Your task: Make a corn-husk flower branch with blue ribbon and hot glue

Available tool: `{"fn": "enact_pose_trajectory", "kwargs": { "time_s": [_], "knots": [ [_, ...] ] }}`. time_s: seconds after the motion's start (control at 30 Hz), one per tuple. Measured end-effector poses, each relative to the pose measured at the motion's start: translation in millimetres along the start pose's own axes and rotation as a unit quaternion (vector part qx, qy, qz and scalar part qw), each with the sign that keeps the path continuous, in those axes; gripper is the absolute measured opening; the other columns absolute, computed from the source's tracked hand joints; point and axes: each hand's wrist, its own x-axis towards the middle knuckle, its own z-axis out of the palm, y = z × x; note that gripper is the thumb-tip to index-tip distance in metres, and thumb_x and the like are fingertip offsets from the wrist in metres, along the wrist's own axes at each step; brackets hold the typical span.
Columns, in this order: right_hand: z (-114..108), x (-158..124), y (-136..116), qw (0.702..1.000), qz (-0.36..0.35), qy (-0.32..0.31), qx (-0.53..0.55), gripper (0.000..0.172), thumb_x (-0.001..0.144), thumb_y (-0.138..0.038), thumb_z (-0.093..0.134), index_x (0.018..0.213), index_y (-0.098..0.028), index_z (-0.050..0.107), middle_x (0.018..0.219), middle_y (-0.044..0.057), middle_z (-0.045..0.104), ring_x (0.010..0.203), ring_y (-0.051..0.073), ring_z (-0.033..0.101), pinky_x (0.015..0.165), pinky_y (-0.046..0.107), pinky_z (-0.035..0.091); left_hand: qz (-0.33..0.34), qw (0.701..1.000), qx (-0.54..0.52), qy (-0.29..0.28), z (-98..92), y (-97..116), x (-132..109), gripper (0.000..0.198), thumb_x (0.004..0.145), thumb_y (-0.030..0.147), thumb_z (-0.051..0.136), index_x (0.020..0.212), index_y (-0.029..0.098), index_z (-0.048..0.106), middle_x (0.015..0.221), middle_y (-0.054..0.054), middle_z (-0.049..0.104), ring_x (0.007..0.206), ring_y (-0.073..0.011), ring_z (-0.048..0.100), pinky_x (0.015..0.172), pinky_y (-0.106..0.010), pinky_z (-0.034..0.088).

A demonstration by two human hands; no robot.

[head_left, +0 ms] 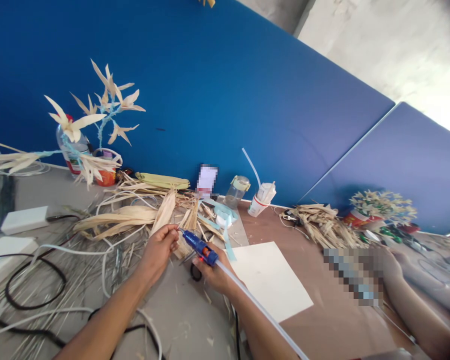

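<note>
My right hand (215,275) is wrapped round a blue glue gun (199,246), with a long clear glue stick (260,307) running out of its back end. The gun's nozzle points up and left, close to the fingertips of my left hand (164,245). Those fingers are pinched on a pale dried husk piece (165,210) or something thin beside it; which one is too small to tell. Beyond both hands lies a pile of dried corn husks (125,216). A white sheet of paper (272,280) is flat to the right of the gun.
Husk flowers (114,100) stand by a bottle and red cup at the back left. Cables, thin wires and white power strips (25,220) cover the left. A phone (207,180), jar (237,190) and cup (258,204) line the blue partition. Another person's arms (412,295) are at right.
</note>
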Motion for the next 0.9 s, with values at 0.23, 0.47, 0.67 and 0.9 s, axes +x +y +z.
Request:
{"fn": "enact_pose_trajectory", "kwargs": {
  "time_s": [0.23, 0.47, 0.67, 0.9],
  "knots": [
    [-1.5, 0.1, -5.0, 1.000, 0.005, -0.001, 0.001, 0.023, 0.078, -0.034, 0.056, 0.068, -0.022, 0.040, 0.061, -0.003, 0.042, 0.055, 0.012, 0.038, 0.053, 0.025, 0.032, -0.004, 1.000, -0.004, -0.003, -0.6, -1.1, -0.1, 0.028, 0.060, 0.030, 0.074, 0.080, 0.014, 0.063, 0.056, 0.006, 0.051, 0.045, -0.0049, 0.038, 0.044, -0.018, 0.031],
    [-1.8, 0.1, -4.2, 1.000, 0.009, -0.001, 0.008, 0.023, 0.078, -0.035, 0.056, 0.068, -0.021, 0.041, 0.061, -0.004, 0.041, 0.055, 0.012, 0.038, 0.052, 0.025, 0.032, -0.018, 0.999, -0.029, -0.017, -2.2, -2.1, 0.3, 0.029, 0.061, 0.028, 0.075, 0.082, 0.014, 0.062, 0.056, 0.007, 0.050, 0.045, -0.0034, 0.037, 0.043, -0.016, 0.031],
    [-2.3, -0.2, -5.5, 1.000, 0.013, -0.006, 0.014, 0.021, 0.078, -0.036, 0.057, 0.069, -0.021, 0.045, 0.062, -0.002, 0.045, 0.056, 0.013, 0.042, 0.054, 0.026, 0.035, -0.032, 0.997, -0.058, -0.027, -4.0, -1.7, 1.7, 0.027, 0.061, 0.025, 0.075, 0.082, 0.014, 0.062, 0.058, 0.006, 0.051, 0.044, -0.0032, 0.038, 0.044, -0.015, 0.033],
    [-10.1, -0.7, 1.6, 0.995, -0.008, 0.046, 0.083, 0.019, 0.080, -0.035, 0.056, 0.092, -0.021, 0.058, 0.081, 0.003, 0.061, 0.074, 0.018, 0.056, 0.068, 0.029, 0.045, -0.057, 0.993, -0.099, -0.027, -2.6, 3.9, 0.9, 0.022, 0.061, 0.017, 0.074, 0.078, 0.012, 0.062, 0.057, 0.005, 0.052, 0.043, -0.0021, 0.037, 0.043, -0.014, 0.032]
  ]
}}
